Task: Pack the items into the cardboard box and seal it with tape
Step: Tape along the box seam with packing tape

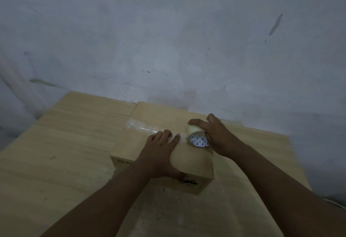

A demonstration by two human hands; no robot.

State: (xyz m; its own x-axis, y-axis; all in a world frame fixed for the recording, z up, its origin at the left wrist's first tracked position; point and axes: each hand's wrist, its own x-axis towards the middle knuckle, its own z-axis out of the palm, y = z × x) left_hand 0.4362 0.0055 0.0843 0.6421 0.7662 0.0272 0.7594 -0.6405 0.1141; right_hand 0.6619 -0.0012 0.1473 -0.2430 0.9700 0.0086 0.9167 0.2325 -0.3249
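Observation:
A closed cardboard box [149, 116] sits on the wooden table, its flaps down. A strip of clear tape [139, 126] runs along the top seam from the box's left edge toward the middle. My left hand [159, 151] lies flat on the box top, its straight fingers pressing the tape down. Just to the right, my right hand [218, 135] grips a roll of tape [196, 135] that stands on its edge on the box, with the printed core facing me. The box's contents are hidden.
The light wooden table [61, 143] carries the box and reaches back to a stained grey wall [168, 40]. The table's right edge runs close to my right forearm. A pale cable [337, 204] lies at the lower right.

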